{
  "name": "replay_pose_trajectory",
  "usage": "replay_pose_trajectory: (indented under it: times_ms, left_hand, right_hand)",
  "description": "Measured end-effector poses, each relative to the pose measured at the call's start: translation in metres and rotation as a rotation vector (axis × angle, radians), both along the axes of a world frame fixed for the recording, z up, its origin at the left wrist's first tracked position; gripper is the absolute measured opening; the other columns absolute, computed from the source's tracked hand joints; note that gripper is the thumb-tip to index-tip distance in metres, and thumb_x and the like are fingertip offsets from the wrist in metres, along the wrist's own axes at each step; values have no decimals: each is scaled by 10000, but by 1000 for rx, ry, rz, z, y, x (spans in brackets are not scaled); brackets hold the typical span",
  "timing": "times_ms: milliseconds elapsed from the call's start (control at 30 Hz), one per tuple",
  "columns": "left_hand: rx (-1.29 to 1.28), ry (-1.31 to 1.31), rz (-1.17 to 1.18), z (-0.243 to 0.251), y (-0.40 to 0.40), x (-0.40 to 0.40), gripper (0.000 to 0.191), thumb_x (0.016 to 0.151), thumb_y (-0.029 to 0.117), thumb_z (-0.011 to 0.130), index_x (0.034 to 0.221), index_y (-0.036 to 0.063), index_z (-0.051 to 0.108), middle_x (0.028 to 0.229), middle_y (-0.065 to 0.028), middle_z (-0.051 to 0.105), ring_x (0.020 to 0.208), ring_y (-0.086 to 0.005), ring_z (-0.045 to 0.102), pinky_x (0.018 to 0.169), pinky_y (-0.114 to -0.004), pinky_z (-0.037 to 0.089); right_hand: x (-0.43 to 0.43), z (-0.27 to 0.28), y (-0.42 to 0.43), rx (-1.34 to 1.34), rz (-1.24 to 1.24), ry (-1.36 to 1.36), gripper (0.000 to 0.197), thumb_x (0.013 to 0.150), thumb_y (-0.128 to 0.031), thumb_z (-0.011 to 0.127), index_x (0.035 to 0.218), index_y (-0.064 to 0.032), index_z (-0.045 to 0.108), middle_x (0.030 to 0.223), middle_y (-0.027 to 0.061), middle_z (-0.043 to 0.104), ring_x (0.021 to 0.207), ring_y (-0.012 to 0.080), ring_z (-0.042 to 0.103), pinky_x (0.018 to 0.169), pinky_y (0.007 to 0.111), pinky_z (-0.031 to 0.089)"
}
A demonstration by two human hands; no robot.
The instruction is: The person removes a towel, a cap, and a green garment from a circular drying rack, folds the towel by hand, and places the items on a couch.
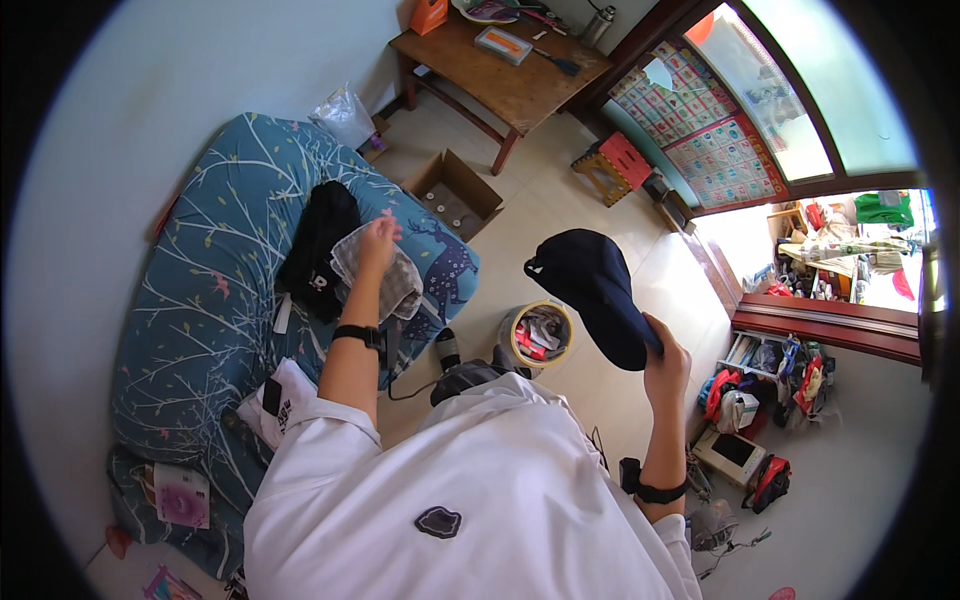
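Observation:
My right hand (667, 361) grips the brim of a dark navy baseball cap (589, 281), holding it up above the floor with its crown pointing away from me. My left hand (380, 238) is over the bed, above a folded grey checked cloth (397, 289); its fingers are partly bent and nothing shows between them. Whether this hand touches the cloth, I cannot tell. Beside the cloth lies a black garment (319, 247) with white print. A white garment (281, 401) with a black phone-like object on it rests nearer to me, beside my left upper arm.
The bed (195, 300) has a blue patterned sheet. An open cardboard box (454, 195) and a bin (541, 334) holding litter stand on the floor. Beyond are a wooden table (502, 67) and a red-topped stool (615, 166). Shelves, bags and a white box (729, 455) line the right wall.

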State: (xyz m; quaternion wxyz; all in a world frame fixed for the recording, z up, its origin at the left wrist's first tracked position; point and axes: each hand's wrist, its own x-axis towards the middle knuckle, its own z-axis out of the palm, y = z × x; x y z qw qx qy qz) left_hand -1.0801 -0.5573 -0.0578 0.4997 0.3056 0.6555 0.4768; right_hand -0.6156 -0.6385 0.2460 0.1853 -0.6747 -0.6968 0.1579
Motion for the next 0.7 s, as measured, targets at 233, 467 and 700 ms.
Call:
replay_pose_trajectory:
  times_ms: [233,467,700]
  left_hand:
    - [-153,-477,-562,150,-56,95,505,1056,419,438,1209,-11,655,1060,-141,737,944,-253,722,816,-349,558]
    - [273,-1249,-416,210,-76,178,450,1047,314,444,1370,14,538,1289,-158,637,1207,-319,605,997,-410,498]
    - [719,1024,-159,272,-84,184,497,1028,300,498,1468,79,433,1495,-116,464,1391,-257,427,1188,-372,311]
  right_hand:
    - [-4,0,40,-262,-240,610,262,994,-215,621,978,41,668,649,72,641,453,144,568,410,283,439]
    - [-20,29,40,136,457,326,457,795,65,588,1223,-65,685,965,210,716,884,346,721,767,362,563]
    - [27,33,29,524,765,226,679,585,139,528,1193,-91,722,1217,149,694,1021,313,703,869,371,575]
